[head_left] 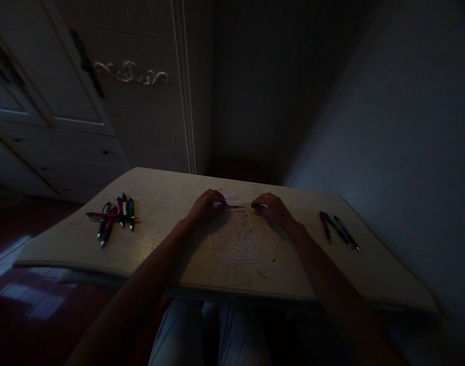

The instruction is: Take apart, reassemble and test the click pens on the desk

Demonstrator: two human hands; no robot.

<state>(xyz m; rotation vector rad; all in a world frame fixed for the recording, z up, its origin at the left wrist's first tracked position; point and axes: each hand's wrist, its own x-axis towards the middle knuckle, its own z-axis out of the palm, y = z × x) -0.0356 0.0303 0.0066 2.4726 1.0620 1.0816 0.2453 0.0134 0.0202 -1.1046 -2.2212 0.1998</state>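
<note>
Over a sheet of paper covered in scribbles, my two hands face each other. My left hand is closed on a thin dark rod, slim like a pen refill, which points toward the right. Just beyond the rod's end, my right hand has its fingertips pinched together at the paper's right edge; what is between them is too small and dark to make out. Below that hand, a tiny dark piece and a short thin piece lie on the table.
A light table carries a pile of several pens on its left and a few pens on its right. A cabinet stands behind at the left; a wall rises along the right. The room is dim.
</note>
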